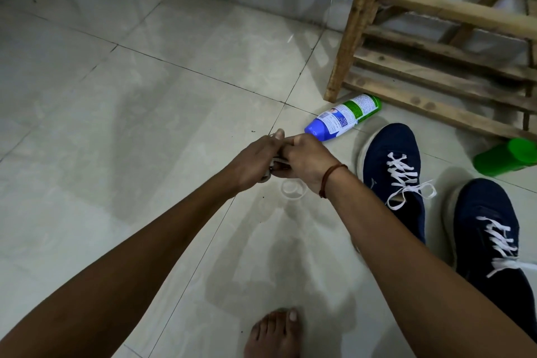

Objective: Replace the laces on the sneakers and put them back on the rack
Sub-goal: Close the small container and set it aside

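Your pair of navy fabric sneakers (386, 148) sits on the pale tiled floor (145, 96) just beside the slatted wooden rack (360, 23), each threaded with flat white laces (402, 171), so relacing looks done. Your left hand (255, 160) and right hand (305, 163) meet, fingers curled round a coiled pale lace (293, 189). Racking remains.

Left hand (252, 160) and right hand (305, 162) grip a lace (266, 176) beside two sneakers (389, 160).

Tile floor (116, 125): 2 sneakers (392, 171), spray can (343, 117), rack (357, 26), poss. lace (293, 188).
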